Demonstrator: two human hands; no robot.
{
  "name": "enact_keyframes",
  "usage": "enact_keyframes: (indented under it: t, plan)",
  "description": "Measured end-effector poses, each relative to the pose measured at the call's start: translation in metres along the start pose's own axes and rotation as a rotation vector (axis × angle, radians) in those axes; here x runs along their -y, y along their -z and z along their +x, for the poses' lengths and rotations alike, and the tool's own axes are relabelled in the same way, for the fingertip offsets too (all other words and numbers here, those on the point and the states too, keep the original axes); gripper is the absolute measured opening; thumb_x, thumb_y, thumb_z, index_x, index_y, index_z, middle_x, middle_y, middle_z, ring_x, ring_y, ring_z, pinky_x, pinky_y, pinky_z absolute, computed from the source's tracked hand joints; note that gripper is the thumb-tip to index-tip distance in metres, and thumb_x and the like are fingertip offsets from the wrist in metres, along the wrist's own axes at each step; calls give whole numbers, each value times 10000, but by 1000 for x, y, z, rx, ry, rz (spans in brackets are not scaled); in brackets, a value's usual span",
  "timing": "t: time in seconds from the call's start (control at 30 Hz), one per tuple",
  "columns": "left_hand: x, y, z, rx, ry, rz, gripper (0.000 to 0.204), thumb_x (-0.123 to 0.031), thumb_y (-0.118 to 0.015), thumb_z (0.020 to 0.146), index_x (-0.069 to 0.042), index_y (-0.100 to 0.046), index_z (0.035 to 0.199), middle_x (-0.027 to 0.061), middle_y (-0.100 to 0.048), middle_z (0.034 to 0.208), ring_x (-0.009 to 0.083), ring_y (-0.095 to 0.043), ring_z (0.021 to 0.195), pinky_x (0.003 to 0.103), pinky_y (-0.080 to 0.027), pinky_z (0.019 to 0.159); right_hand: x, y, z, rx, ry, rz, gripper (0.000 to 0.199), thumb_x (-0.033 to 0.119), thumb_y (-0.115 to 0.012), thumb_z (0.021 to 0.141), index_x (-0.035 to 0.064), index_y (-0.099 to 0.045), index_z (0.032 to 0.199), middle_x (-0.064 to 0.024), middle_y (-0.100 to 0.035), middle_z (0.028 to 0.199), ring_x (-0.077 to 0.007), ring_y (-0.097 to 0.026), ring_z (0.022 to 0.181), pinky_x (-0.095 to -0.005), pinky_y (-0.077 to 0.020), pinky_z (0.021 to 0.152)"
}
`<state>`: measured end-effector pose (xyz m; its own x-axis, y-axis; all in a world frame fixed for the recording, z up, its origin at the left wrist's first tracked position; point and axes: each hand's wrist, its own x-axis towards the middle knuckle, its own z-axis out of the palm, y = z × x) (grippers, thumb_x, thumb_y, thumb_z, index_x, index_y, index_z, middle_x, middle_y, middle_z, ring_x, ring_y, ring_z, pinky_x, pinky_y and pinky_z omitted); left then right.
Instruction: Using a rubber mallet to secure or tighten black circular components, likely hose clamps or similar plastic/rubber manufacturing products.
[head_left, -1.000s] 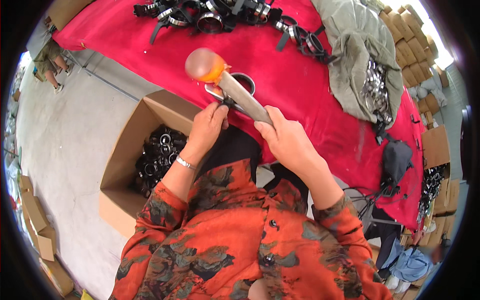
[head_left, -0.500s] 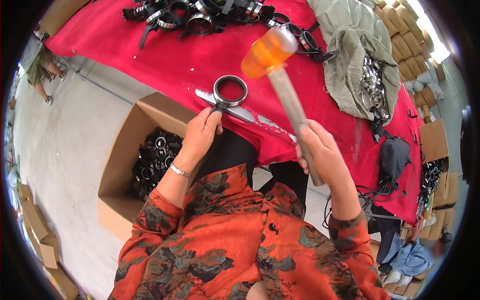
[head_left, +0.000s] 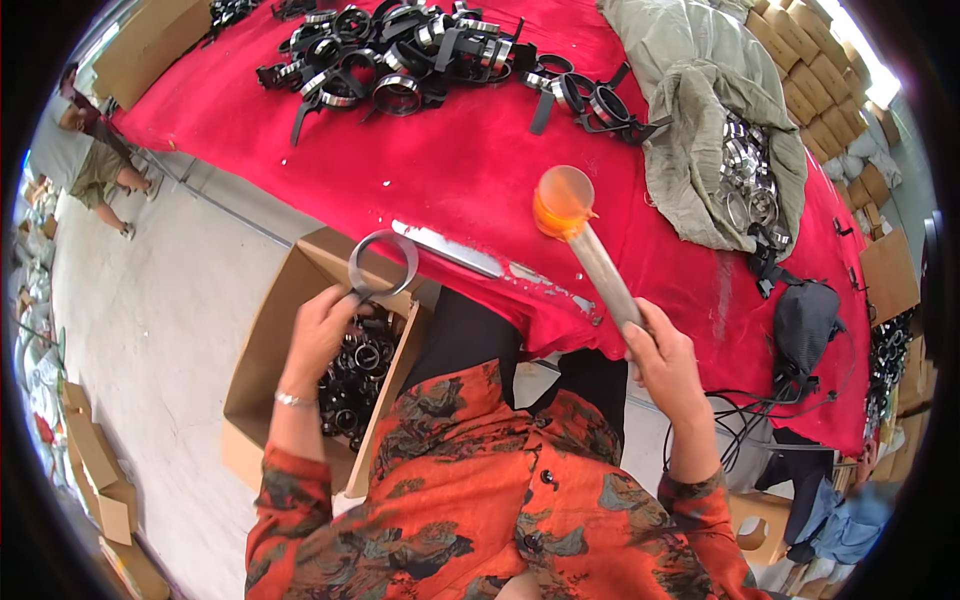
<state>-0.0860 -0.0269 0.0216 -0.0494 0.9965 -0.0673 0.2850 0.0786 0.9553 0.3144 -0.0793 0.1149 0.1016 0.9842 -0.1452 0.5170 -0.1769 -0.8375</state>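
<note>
Red-draped, the bench [head_left: 480, 195] is heaped with black-and-silver rings [head_left: 415, 58], seemingly yet to be handled; others are already gathered in the cardboard box [head_left: 272, 345]. Near its rim, one ring [head_left: 372, 291] is pinched by closed fingers of the left hand [head_left: 322, 325]; a mallet [head_left: 597, 262] is gripped by the right hand [head_left: 665, 360].

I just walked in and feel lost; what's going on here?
The person's left hand holds a ring-shaped part above an open cardboard box of dark pieces. The right hand grips an orange-headed mallet over the red-covered table. More ringed pieces lie heaped there, near a sack of metal parts.
</note>
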Motion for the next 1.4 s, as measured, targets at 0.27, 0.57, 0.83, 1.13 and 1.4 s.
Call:
enact_keyframes:
  t: [0.27, 0.57, 0.83, 1.13, 1.4]
  plan:
    - [-91, -22, 85, -224, -463, 336, 209, -141, -589, 887, 18, -625, 1018, 80, -645, 921, 130, -589, 812, 263, -475, 729, -13, 29, 19, -360, 338, -540, 416, 204, -699, 801, -3, -571, 1137, -175, -598, 861, -347, -596, 751, -401, -481, 664]
    - [-168, -205, 261, 139, -198, 227, 424, -410, -614, 823, -16, -670, 970, 122, -673, 848, 212, -668, 711, 343, -544, 603, -46, 23, 31, -631, 495, -772, 411, 366, -734, 716, 104, -607, 1006, -59, -610, 867, -252, -576, 773, -397, -424, 648]
    - [-120, -184, 304, 331, -145, 57, 158, -244, -560, 921, -111, -521, 847, -9, -566, 677, 106, -589, 566, 227, -397, 398, -55, 27, 28, -630, 560, -664, 421, 368, -689, 753, 53, -590, 1015, -45, -553, 853, -202, -547, 793, -333, -410, 674]
    - [-120, -101, 147, 374, 72, -132, 130, -217, -516, 953, -111, -476, 889, 23, -555, 698, 124, -571, 565, 229, -463, 462, -52, 33, 40, -553, 470, -668, 379, 332, -724, 719, 55, -580, 935, -80, -545, 869, -235, -533, 834, -352, -411, 692]
    - [-39, -62, 72, 90, 38, -293, 145, -124, -618, 850, -56, -551, 959, 12, -466, 739, 147, -487, 621, 308, -437, 545, 3, 26, 52, 188, 165, -182, 369, 328, -620, 834, 9, -594, 1017, -176, -648, 835, -317, -653, 766, -429, -494, 669]
